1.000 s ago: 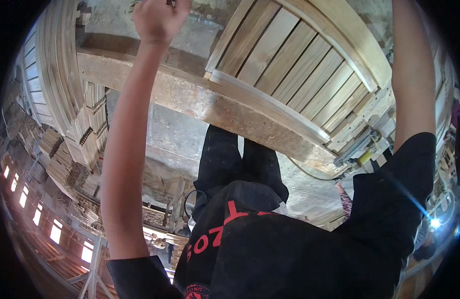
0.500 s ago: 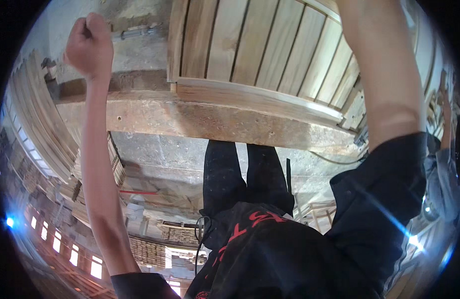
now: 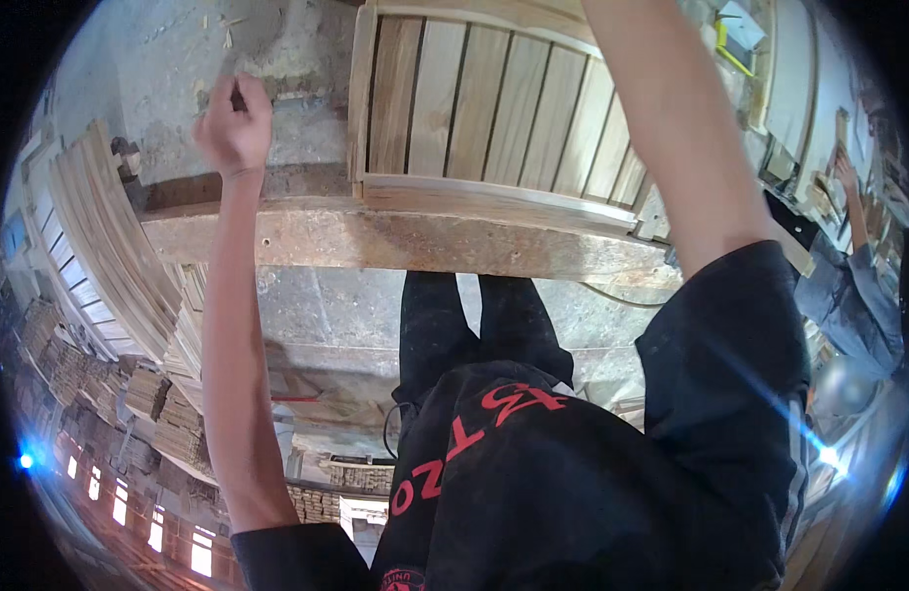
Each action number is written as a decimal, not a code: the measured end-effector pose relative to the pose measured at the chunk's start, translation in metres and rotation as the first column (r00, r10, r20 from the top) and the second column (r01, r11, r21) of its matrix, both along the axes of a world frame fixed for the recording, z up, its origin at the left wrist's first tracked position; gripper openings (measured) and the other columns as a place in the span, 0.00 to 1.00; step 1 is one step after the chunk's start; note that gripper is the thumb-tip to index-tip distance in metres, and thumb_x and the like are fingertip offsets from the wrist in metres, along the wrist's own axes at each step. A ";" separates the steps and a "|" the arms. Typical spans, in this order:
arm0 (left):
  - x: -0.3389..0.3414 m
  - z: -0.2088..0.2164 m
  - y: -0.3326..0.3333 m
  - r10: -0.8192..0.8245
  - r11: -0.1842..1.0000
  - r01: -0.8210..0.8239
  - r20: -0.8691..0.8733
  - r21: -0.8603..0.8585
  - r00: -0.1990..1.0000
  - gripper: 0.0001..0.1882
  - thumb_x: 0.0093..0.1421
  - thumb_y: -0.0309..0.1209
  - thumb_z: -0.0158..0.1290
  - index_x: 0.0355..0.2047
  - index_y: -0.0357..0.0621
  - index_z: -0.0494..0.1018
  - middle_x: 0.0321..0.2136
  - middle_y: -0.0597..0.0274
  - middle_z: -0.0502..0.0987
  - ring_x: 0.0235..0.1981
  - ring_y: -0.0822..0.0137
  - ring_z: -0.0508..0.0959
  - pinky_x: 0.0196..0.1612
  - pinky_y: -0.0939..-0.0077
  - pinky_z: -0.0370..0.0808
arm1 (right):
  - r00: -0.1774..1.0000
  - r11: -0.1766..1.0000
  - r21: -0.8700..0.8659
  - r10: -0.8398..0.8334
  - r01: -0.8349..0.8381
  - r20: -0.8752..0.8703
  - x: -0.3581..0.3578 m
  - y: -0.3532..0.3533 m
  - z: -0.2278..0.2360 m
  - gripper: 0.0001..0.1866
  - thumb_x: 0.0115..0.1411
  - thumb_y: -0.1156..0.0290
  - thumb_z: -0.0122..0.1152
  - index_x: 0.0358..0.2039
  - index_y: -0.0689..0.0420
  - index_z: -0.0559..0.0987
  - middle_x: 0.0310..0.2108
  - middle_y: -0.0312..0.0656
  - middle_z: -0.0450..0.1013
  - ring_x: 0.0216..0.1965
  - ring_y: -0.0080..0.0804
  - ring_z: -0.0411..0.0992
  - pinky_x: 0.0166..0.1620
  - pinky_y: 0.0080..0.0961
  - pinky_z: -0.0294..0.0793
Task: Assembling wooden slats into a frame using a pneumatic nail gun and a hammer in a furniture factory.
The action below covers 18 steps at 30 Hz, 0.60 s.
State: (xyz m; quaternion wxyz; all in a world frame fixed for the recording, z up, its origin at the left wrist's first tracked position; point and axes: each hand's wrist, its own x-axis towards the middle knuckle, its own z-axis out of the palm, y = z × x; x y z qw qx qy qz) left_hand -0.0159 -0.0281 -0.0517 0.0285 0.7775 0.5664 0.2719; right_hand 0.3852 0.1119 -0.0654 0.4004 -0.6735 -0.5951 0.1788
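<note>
My left hand (image 3: 235, 123) is raised at the upper left, its fingers curled into a loose fist with a small gap by the thumb. Whatever it holds, if anything, is hidden. To its right lies a slatted wooden panel (image 3: 476, 103), pale and brown boards set in a frame with dark grooves between them. My right forearm (image 3: 686, 148) reaches across the panel's right end and runs out at the upper edge, so the right hand is out of sight.
A thick, worn wooden beam (image 3: 376, 238) crosses in front of my legs, below the panel. Long boards (image 3: 110, 222) lean at the left, near stacked timber (image 3: 144, 394). A yellow-edged object (image 3: 737, 49) lies at the upper right. Another person in grey (image 3: 853, 295) is at the far right.
The view has shifted, bringing the yellow-edged object into sight. My left hand appears lower and closer to the panel, still curled; my right forearm appears farther left over the panel.
</note>
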 end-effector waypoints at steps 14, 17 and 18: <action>0.015 0.016 0.003 0.090 0.989 -0.092 -0.019 -0.113 0.996 0.12 0.57 0.38 0.54 0.20 0.46 0.73 0.15 0.57 0.74 0.18 0.49 0.76 0.24 0.61 0.73 | 0.561 0.454 -0.330 -0.662 0.828 0.497 0.196 -0.599 0.064 0.21 0.52 0.61 0.67 0.45 0.57 0.77 0.42 0.44 0.77 0.42 0.40 0.76 0.45 0.34 0.74; 0.028 0.018 0.002 0.120 0.969 -0.114 0.013 -0.221 0.993 0.14 0.57 0.40 0.54 0.22 0.43 0.73 0.17 0.54 0.75 0.22 0.48 0.77 0.26 0.60 0.73 | 0.883 0.481 -0.742 -0.207 0.467 0.421 0.264 -0.618 0.046 0.27 0.46 0.61 0.69 0.46 0.59 0.76 0.43 0.51 0.75 0.45 0.46 0.74 0.47 0.39 0.72; 0.020 0.019 -0.002 0.136 0.970 -0.131 0.010 -0.206 0.991 0.14 0.57 0.40 0.54 0.22 0.43 0.73 0.17 0.54 0.75 0.22 0.48 0.77 0.26 0.60 0.73 | 0.823 0.357 -0.753 -0.377 0.553 0.425 0.255 -0.608 0.035 0.28 0.45 0.62 0.69 0.46 0.60 0.76 0.42 0.52 0.75 0.46 0.48 0.73 0.48 0.40 0.72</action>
